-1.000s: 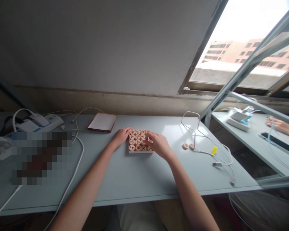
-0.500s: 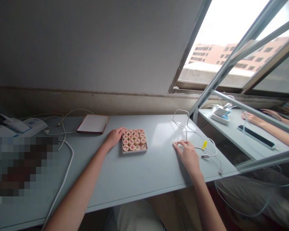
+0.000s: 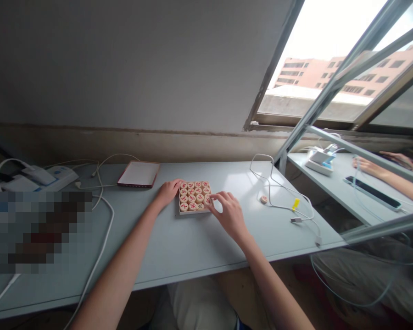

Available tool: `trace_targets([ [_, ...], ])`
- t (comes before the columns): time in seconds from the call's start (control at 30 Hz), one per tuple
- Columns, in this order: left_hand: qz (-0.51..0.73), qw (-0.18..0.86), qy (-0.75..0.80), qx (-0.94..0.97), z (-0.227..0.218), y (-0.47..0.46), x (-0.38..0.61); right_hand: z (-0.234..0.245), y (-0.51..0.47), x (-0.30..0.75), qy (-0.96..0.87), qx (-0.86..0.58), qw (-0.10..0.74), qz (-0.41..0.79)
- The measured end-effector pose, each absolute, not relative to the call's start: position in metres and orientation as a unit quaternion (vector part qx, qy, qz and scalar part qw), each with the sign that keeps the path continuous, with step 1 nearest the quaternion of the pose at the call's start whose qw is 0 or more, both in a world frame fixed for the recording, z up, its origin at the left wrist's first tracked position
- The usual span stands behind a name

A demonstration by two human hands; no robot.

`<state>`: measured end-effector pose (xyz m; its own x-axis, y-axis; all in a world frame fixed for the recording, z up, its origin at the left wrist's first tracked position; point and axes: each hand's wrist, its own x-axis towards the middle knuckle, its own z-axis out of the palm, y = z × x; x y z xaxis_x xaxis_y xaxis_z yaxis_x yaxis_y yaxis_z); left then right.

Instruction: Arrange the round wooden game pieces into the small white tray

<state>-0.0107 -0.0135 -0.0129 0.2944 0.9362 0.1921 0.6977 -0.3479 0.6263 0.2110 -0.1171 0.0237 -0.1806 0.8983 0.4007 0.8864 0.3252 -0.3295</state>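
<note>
An open shallow box (image 3: 197,211) on the desk holds rows of round wooden xiangqi pieces (image 3: 192,198) with red characters. My left hand (image 3: 168,192) grips the box at its upper left edge, fingers bent against the side. Over the box's right edge, my right hand (image 3: 230,215) pinches a xiangqi piece (image 3: 211,200) between thumb and fingertips; the piece is mostly hidden by the fingers. One more loose piece (image 3: 263,199) lies on the desk to the right, beside a white cable.
A red-rimmed box lid (image 3: 139,174) lies inside up at the back left. White cables (image 3: 275,181) with plugs and a yellow tag (image 3: 296,203) spread at the right. Power strips (image 3: 55,176) stand at the left. Past a metal frame, another person's arms rest on a desk near a phone (image 3: 371,192).
My right hand has lifted one of the two loose pieces and moved left with it to the box. The other piece stays on the desk. My left hand keeps its place at the box.
</note>
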Motion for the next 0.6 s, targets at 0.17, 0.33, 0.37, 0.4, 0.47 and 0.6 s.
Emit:
trace_targets([
  [0.17, 0.279, 0.219, 0.525, 0.774, -0.017, -0.01, -0.011, 0.017, -0.118, 0.2, -0.773, -0.58, 0.255, -0.021],
  [0.33, 0.277, 0.215, 0.527, 0.774, -0.018, -0.01, -0.011, 0.014, -0.119, 0.2, -0.783, -0.569, 0.249, -0.039],
  [0.37, 0.278, 0.216, 0.527, 0.774, -0.018, -0.01, -0.011, 0.013, -0.119, 0.2, -0.785, -0.567, 0.248, -0.042],
  [0.4, 0.278, 0.217, 0.525, 0.774, -0.018, -0.011, -0.011, 0.012, -0.119, 0.2, -0.786, -0.565, 0.246, -0.043],
  [0.47, 0.28, 0.22, 0.522, 0.775, -0.017, -0.011, -0.011, 0.011, -0.119, 0.2, -0.787, -0.564, 0.248, -0.043],
  [0.6, 0.283, 0.22, 0.521, 0.774, -0.017, -0.011, -0.011, 0.009, -0.119, 0.2, -0.777, -0.571, 0.26, -0.048],
])
